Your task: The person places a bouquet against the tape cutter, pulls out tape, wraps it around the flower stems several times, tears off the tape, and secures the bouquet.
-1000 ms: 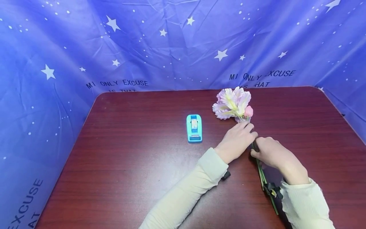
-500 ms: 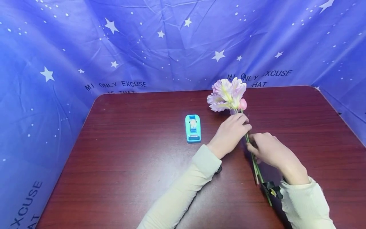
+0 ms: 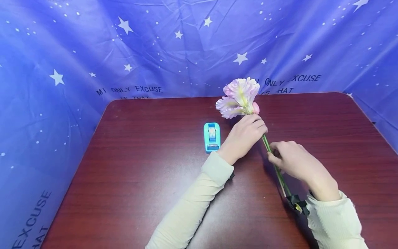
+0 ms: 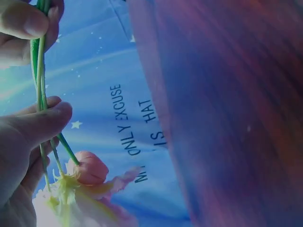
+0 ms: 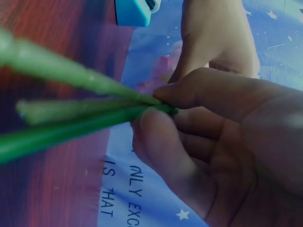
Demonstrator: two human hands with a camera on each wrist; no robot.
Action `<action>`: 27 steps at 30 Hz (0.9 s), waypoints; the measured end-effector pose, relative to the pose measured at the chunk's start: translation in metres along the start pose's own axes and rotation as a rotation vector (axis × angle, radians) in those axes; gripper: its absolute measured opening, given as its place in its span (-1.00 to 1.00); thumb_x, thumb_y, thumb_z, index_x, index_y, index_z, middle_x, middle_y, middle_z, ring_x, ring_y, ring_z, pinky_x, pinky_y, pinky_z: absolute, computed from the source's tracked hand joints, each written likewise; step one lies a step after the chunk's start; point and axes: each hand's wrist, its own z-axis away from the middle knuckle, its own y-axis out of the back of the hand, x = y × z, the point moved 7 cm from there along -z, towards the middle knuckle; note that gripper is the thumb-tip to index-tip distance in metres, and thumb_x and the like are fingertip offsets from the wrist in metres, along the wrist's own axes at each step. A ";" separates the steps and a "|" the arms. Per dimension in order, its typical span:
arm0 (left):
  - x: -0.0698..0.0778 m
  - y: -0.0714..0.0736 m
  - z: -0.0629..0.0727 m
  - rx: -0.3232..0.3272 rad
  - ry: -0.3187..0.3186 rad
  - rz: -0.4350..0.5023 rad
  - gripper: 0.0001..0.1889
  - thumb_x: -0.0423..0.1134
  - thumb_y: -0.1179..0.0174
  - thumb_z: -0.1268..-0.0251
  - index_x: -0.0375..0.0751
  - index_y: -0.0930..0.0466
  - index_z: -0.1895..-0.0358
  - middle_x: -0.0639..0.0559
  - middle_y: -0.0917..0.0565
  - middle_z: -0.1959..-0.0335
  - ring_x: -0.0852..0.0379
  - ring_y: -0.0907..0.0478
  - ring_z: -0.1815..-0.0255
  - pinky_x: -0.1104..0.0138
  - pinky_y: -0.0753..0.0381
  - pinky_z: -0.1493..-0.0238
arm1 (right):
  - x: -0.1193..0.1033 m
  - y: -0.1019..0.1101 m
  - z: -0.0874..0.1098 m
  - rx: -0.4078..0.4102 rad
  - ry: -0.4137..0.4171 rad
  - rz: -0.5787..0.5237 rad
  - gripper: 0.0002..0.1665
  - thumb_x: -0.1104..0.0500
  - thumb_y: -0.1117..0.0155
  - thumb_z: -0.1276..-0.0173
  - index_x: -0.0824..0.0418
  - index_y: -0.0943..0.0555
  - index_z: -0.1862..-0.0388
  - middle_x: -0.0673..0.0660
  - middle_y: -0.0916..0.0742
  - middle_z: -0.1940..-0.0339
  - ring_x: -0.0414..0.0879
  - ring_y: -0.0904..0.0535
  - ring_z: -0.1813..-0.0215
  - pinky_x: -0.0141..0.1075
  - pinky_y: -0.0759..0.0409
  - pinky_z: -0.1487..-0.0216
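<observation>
- Setting is looking like a draped tabletop booth; kind of building is lying hidden.
- Blue star-printed cloth [image 3: 186, 52] is hanging beyond the grip of the right hand [image 3: 295, 160] and to both sides.
- Black lettering [image 3: 148, 89], "EXCUSE" legible, is running along it.
- Dark red wood-grain table [image 3: 140, 138] is spreading beneath the grip.
- Desk-type tape dispenser [image 3: 212, 137] is sitting left of the grip.

Starry blue cloth [image 3: 186, 48] | red-brown wooden table [image 3: 136, 145] | pale glare [image 3: 168, 190]
</observation>
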 end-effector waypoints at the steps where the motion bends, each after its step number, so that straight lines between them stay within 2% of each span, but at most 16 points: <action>1: -0.001 0.002 0.000 0.005 0.000 -0.004 -0.76 -0.35 -0.09 -0.41 0.05 -0.72 0.12 0.24 -0.69 0.10 0.20 -0.49 -0.13 0.39 -0.29 -0.36 | -0.001 0.001 -0.001 -0.001 0.003 -0.001 -0.70 0.21 -0.16 -0.37 0.10 -0.42 0.58 -0.11 -0.54 0.77 -0.30 -0.51 0.72 -0.20 -0.47 0.49; 8: -0.003 0.018 0.004 0.038 0.010 -0.076 -0.70 -0.41 -0.05 -0.40 0.06 -0.76 0.19 0.25 -0.72 0.19 0.20 -0.52 -0.02 0.39 -0.36 -0.25 | -0.008 0.005 -0.003 0.008 0.057 0.005 -0.73 0.27 -0.20 -0.38 0.11 -0.46 0.54 -0.10 -0.55 0.73 -0.31 -0.53 0.69 -0.18 -0.52 0.46; 16: -0.008 0.033 0.008 0.056 0.039 -0.098 -0.69 -0.43 -0.06 -0.38 0.06 -0.76 0.22 0.25 -0.73 0.23 0.21 -0.53 0.04 0.39 -0.40 -0.20 | -0.014 0.010 -0.006 0.042 0.093 0.018 -0.66 0.25 -0.23 -0.39 0.07 -0.40 0.58 -0.12 -0.46 0.73 -0.27 -0.41 0.65 -0.28 -0.37 0.50; 21: -0.010 0.037 0.016 0.045 0.038 -0.118 -0.71 -0.41 -0.08 -0.36 0.07 -0.76 0.24 0.26 -0.73 0.26 0.21 -0.54 0.07 0.39 -0.42 -0.13 | -0.017 0.010 -0.007 0.053 0.112 0.086 -0.68 0.20 -0.28 -0.36 0.03 -0.42 0.57 -0.11 -0.38 0.69 -0.16 -0.34 0.57 -0.23 -0.34 0.48; 27: -0.012 0.043 0.029 0.080 0.061 -0.145 -0.76 -0.34 -0.12 -0.33 0.07 -0.75 0.32 0.23 -0.70 0.32 0.18 -0.54 0.12 0.38 -0.42 -0.01 | -0.024 0.009 -0.011 0.050 0.111 0.101 -0.73 0.19 -0.31 -0.34 0.01 -0.48 0.54 -0.09 -0.43 0.65 -0.13 -0.37 0.53 -0.17 -0.37 0.46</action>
